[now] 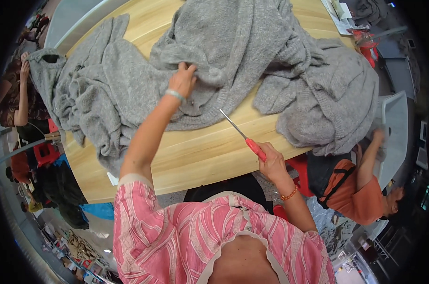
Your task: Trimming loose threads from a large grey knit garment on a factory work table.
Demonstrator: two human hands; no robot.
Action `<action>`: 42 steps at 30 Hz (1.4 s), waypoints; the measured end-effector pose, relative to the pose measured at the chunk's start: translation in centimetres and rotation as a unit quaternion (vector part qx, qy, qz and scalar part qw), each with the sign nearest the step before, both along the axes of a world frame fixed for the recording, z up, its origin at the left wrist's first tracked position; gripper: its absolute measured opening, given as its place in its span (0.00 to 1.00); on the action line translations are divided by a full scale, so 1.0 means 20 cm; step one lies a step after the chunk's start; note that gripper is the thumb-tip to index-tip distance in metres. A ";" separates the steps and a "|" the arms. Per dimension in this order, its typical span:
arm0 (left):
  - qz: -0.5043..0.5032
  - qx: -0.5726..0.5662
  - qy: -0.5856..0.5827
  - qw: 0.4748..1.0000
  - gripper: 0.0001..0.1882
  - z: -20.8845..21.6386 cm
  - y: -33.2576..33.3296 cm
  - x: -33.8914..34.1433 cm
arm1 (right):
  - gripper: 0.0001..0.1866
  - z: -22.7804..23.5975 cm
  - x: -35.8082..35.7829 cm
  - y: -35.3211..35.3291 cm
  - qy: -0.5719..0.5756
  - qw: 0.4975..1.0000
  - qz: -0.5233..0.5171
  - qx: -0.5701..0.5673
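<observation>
R fingers hide pt of red-hdl tool.

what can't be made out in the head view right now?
All head view:
Middle gray knit garment: far end cut off by the upper edge.
Red-handled tool: handle's rear hidden by the right hand; tip shape too small.
Left hand: pinching or just pressing, finger undersides hidden by the hand itself.
Co-worker's hand, far right: blurred.
</observation>
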State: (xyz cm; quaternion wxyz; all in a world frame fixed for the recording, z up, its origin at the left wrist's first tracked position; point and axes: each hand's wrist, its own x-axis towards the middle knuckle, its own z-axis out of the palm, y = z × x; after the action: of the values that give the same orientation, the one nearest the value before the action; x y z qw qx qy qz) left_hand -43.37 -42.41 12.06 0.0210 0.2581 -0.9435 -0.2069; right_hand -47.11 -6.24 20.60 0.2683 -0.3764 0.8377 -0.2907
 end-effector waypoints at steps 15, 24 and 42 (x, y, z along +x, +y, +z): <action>-0.033 -0.160 0.161 0.973 0.29 0.11 0.03 0.18 | 0.12 -0.01 -0.05 -0.01 -0.037 0.998 -0.043 0.000; 0.055 0.045 0.147 0.986 0.09 -0.27 0.25 0.45 | 0.13 -0.02 -0.08 -0.06 -0.038 0.999 0.013 0.017; -0.003 -0.039 0.166 0.985 0.20 -0.02 0.42 0.52 | 0.14 -0.02 0.02 -0.08 0.014 0.992 0.121 0.039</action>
State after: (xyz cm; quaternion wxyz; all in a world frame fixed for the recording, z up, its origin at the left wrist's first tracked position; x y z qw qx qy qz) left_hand -33.00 -34.03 11.75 0.1869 0.2168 -0.9350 -0.2096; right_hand -46.65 -7.77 20.23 0.3037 -0.4682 0.8006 -0.2183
